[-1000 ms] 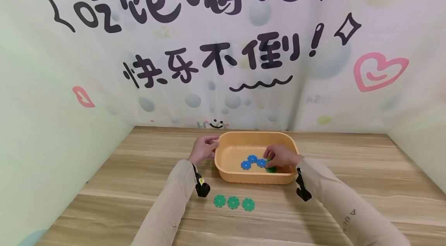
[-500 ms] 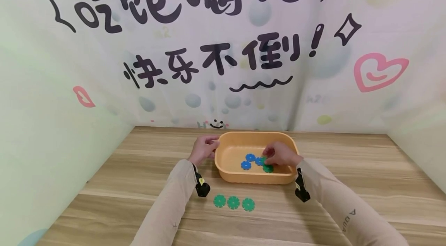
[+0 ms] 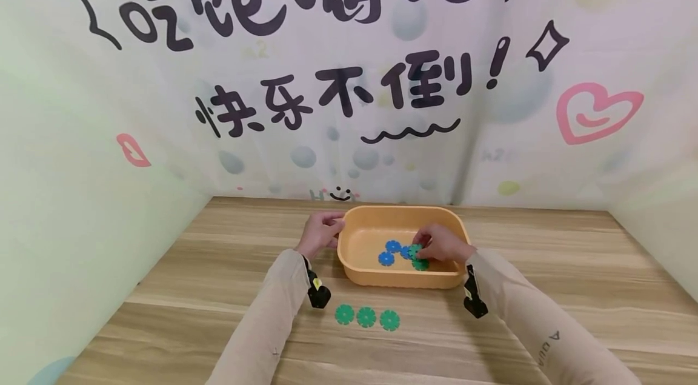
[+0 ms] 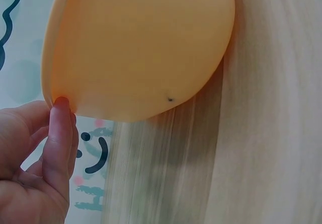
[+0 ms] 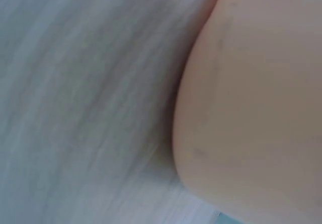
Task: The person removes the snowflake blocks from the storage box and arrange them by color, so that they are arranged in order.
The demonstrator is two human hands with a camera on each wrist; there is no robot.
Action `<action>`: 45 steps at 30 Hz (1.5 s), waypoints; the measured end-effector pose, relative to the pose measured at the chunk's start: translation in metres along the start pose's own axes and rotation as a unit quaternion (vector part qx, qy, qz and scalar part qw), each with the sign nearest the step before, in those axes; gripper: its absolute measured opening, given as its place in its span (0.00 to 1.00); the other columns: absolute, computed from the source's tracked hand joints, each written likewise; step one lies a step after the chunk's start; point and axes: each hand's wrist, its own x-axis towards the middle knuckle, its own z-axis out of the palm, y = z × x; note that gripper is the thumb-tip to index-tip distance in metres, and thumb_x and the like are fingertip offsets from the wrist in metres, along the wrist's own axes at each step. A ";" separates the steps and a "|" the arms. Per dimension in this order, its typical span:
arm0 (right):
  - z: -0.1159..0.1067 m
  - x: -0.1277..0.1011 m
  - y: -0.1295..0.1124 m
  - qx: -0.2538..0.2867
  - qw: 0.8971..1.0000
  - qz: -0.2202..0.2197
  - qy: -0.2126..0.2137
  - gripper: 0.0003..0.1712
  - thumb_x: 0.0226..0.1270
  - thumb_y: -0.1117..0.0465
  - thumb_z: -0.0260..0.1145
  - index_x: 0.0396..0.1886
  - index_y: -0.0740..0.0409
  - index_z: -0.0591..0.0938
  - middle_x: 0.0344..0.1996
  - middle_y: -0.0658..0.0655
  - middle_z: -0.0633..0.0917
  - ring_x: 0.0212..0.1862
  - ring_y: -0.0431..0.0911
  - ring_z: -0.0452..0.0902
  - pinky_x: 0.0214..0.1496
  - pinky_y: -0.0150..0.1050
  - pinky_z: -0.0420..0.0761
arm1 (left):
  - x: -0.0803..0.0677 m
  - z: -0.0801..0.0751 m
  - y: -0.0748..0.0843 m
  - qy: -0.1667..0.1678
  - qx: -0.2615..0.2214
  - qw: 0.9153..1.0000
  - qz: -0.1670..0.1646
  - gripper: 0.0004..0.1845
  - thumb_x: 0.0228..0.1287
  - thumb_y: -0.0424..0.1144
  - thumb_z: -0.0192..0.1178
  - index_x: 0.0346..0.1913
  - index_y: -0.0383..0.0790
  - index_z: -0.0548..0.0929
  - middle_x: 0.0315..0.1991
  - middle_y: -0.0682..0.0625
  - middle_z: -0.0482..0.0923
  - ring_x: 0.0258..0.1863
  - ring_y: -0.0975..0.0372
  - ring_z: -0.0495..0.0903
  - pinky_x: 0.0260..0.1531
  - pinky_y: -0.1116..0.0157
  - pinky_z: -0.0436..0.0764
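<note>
A yellow-orange plastic basin [image 3: 354, 276] stands on the wooden table. My left hand [image 3: 319, 233] is at its left end; in the left wrist view, the fingers [image 4: 59, 133] grip the rim at a corner. Inside the basin, my right hand [image 3: 443, 243] pinches a green notched snowflake disc [image 3: 414, 251] between thumb and fingertips. Another green disc [image 3: 420, 264] lies just below it. Left of these are blue discs [image 3: 386, 259], one partly covered by the pinched disc. The right wrist view shows only the basin's outer wall [image 5: 251, 108], not the hand.
In front of the basin, three green discs [image 3: 366, 317] lie in a row on the wooden table [image 3: 245, 300]. A printed cloth wall [image 3: 283, 173] rises behind the table's back edge, with pale walls at both sides.
My right hand has shifted slightly left within the basin and picked up a green disc, uncovering another beneath. The blue discs have moved a little. My left hand stays at the rim.
</note>
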 end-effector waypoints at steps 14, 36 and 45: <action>-0.004 -0.019 -0.003 0.093 0.992 -0.086 0.018 0.08 0.57 0.69 0.62 0.35 0.69 0.80 0.26 0.54 0.78 0.25 0.42 0.72 0.28 0.37 0.80 | -0.001 0.004 -0.003 -0.004 -0.002 1.000 -0.003 0.17 0.59 0.32 0.56 0.52 0.35 0.76 0.37 0.38 0.75 0.34 0.49 0.79 0.24 0.63 0.81; 0.000 -0.078 -0.039 0.174 0.975 -0.139 -0.029 0.09 0.57 0.65 0.63 0.37 0.65 0.79 0.28 0.55 0.77 0.29 0.40 0.72 0.32 0.32 0.79 | 0.000 0.002 -0.002 0.004 0.001 1.000 0.003 0.16 0.59 0.32 0.56 0.51 0.36 0.78 0.36 0.37 0.75 0.32 0.48 0.79 0.19 0.67 0.80; 0.028 -0.088 -0.034 0.172 0.962 -0.198 -0.081 0.07 0.58 0.64 0.62 0.35 0.63 0.81 0.29 0.52 0.82 0.31 0.36 0.74 0.33 0.32 0.79 | -0.001 0.001 -0.001 0.001 -0.005 1.000 0.004 0.16 0.59 0.32 0.55 0.51 0.36 0.77 0.35 0.38 0.74 0.33 0.47 0.78 0.19 0.67 0.80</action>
